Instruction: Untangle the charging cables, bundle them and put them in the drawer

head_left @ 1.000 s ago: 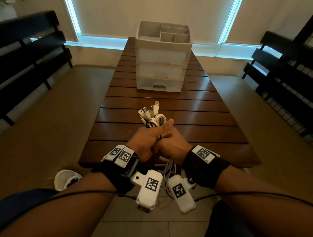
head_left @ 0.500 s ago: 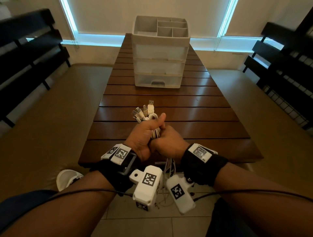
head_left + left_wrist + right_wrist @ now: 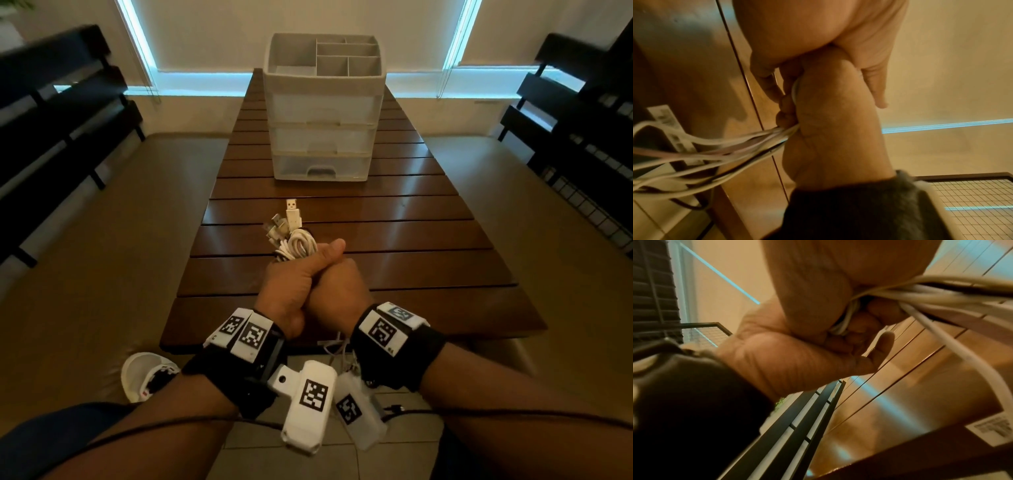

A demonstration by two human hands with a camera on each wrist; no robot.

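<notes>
A bundle of white charging cables (image 3: 296, 241) sticks up from my clasped hands, its USB plugs (image 3: 293, 214) pointing away from me. My left hand (image 3: 291, 284) grips the bundle, thumb laid across the top. My right hand (image 3: 342, 287) presses against it and grips the same cables. In the left wrist view the loose cable tails (image 3: 715, 146) run out of my right fist (image 3: 838, 121). They also show in the right wrist view as cable tails (image 3: 941, 295). A white three-drawer unit (image 3: 323, 137) stands further up the wooden table (image 3: 428, 240), its drawers closed.
The drawer unit's top is an open divided tray (image 3: 342, 58). Black slatted benches (image 3: 51, 120) with beige cushions (image 3: 102, 240) flank the table on both sides. A white shoe-like object (image 3: 147, 377) lies on the floor by my left arm. Cable tails hang below the table's near edge (image 3: 337, 346).
Both hands stay clasped on the bundle. The plug ends have shifted slightly left, and my right wrist has turned a little.
</notes>
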